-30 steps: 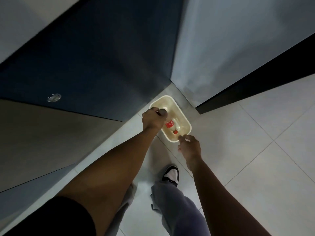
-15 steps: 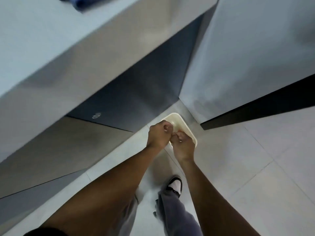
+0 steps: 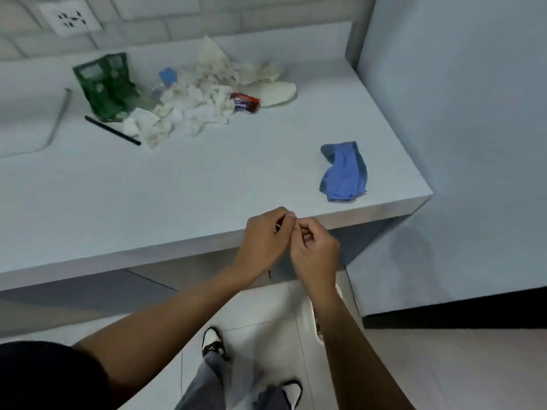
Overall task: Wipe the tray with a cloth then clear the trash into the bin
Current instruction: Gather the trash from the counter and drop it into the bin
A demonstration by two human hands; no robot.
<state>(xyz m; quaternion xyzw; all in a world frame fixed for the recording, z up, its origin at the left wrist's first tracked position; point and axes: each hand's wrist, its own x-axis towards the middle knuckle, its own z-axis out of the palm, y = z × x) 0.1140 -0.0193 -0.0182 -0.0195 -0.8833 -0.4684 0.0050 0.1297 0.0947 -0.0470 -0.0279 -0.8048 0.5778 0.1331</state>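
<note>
We see the left hand (image 3: 266, 238) and right hand (image 3: 315, 251) touching at the fingertips at the counter (image 3: 177, 187) front edge, fingers curled as if pinching something tiny; what it is, we cannot tell. The blue cloth (image 3: 343, 173) lies crumpled at two o'clock from them. At eleven o'clock sits the trash: crumpled tissues (image 3: 192, 105), a green carton (image 3: 105, 84), a black straw (image 3: 112, 130) and a red wrapper (image 3: 245, 102).
</note>
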